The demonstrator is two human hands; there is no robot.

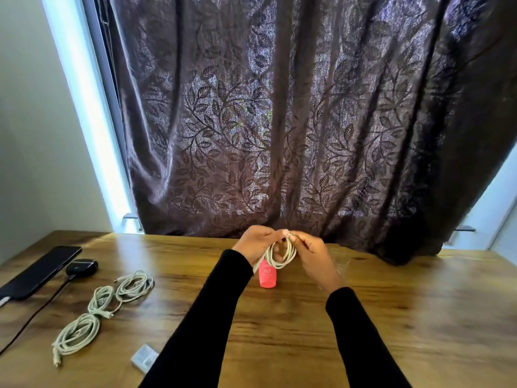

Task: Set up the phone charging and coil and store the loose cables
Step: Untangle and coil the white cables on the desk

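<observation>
Fingers: the left hand (256, 243) grips the white cable coil (281, 254) at its top; the right hand (310, 252) pinches the cable end there.
Location: the coil is held above the bench (279, 326), over a pink bottle (267, 275).
Orientation: loops hang downward, long axis roughly vertical.
Risk: a slackened pinch would probably let the loops spring open.
Nearby: three coiled cables (103, 306) lie left, beside a phone (39, 273).

Wooden table (391, 317): warm brown grain, glossy, spanning the foreground. Curtain (293, 121): dark purple-brown, leaf-vine pattern, hanging in folds to the table's far edge. Window frame (92, 107): white, daylight glowing along both curtain sides. Wall (30, 121): plain pale, at left.
</observation>
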